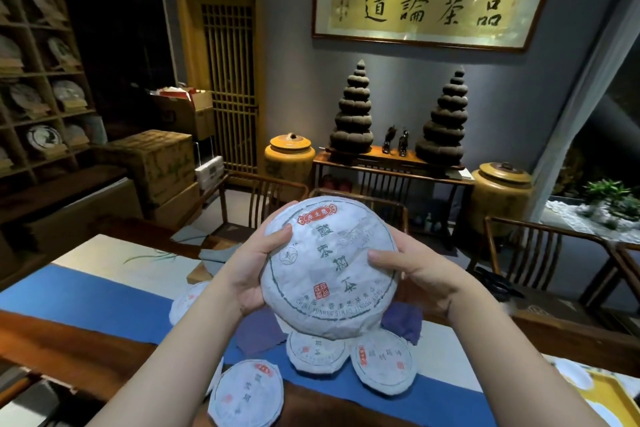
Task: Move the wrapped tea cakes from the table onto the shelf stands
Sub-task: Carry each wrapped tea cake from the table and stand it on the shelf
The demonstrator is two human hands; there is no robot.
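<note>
A round tea cake (329,267) in white printed paper is held up above the table, its face toward me. My left hand (258,267) grips its left edge, thumb on the front. My right hand (412,270) grips the right edge the same way. Below it, several more wrapped tea cakes lie on the table: one (247,392) nearest me, one (317,352) in the middle, one (381,362) to its right, and another (185,302) partly hidden behind my left forearm. The wooden shelf (38,80) with cakes on stands is at the far left.
The table (62,340) carries a blue runner (93,302) and dark purple cloths (258,333). Wooden chairs (519,253) stand behind it. Cardboard boxes (159,163) sit near the shelf. A side table (391,163) with dark stacked towers and yellow jars (289,156) lines the back wall.
</note>
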